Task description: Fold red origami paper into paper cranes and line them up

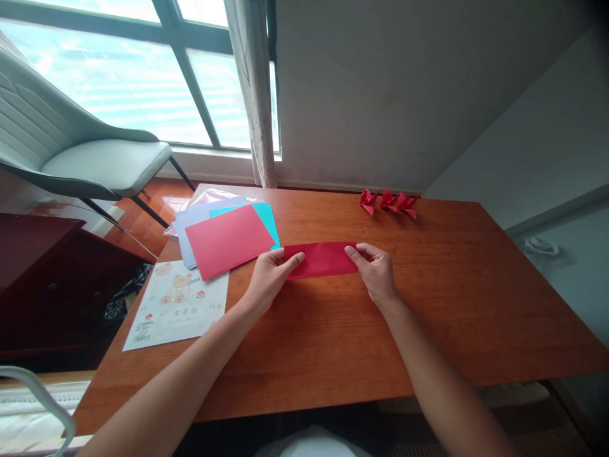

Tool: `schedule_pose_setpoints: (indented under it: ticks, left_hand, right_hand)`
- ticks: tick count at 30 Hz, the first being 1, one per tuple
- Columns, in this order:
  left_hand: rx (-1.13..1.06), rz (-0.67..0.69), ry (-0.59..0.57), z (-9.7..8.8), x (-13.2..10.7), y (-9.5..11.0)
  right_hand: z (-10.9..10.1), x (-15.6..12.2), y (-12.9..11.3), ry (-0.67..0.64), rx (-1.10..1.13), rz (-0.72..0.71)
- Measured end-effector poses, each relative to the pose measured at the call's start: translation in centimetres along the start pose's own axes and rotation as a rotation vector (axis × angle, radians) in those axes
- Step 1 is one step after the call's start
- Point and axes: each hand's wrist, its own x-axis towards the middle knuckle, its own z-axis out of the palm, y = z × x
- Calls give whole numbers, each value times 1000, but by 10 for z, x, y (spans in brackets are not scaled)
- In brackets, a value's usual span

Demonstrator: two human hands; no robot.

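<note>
Left hand and right hand are pinching unfinished, flat red paper, while three folded red shapes are sitting finished past the fingers.

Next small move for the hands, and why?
Probably press the red paper strip flat against the table: the left hand and right hand pinch its opposite ends, and the tabletop below could back it.
</note>
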Motion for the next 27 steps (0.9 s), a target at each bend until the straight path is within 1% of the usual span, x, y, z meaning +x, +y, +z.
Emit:
schedule_pose_setpoints:
  ticks: [13,20,27]
  left_hand:
    - [17,-9,-10,-1,1,0]
    - [-5,-21,-11,0,-1,2]
    - [0,-20,-8,0,0,3]
  right_hand:
    - [-2,2,1,10,-73,-24]
    - [-3,1,0,11,-30,-16]
    - [-2,1,-1,9,-64,-8]
